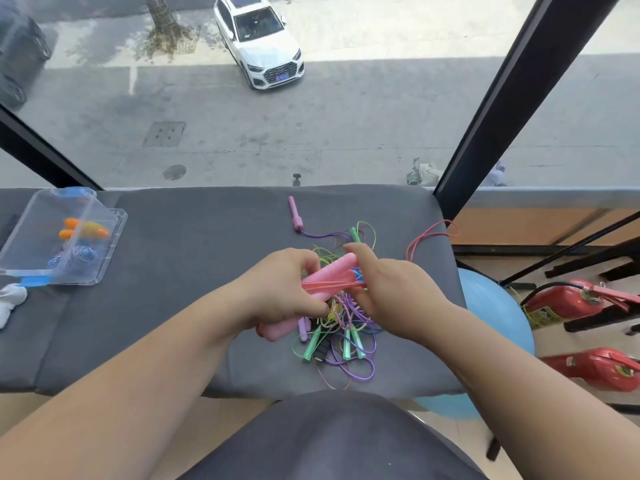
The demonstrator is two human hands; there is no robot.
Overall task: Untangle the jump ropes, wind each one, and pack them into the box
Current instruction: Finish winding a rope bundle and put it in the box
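A tangle of jump ropes (341, 336) with green, purple and black handles lies on the grey cushion (194, 271) just in front of me. My left hand (277, 289) grips two pink handles (332, 271) held together above the pile. My right hand (388, 289) pinches the pink cord at the handles' right end. A loop of that pink cord (429, 237) trails to the right edge of the cushion. A separate pink handle (295, 213) with a purple cord lies farther back. The clear plastic box (104, 258) stands open at the left, with an orange-handled rope and a blue-white rope inside.
A large window runs along the cushion's far edge, with a black frame post (502, 109) at the right. A blue exercise ball (495, 313) and two red fire extinguishers (588, 330) sit on the floor at the right. A white cloth (10, 299) lies by the box.
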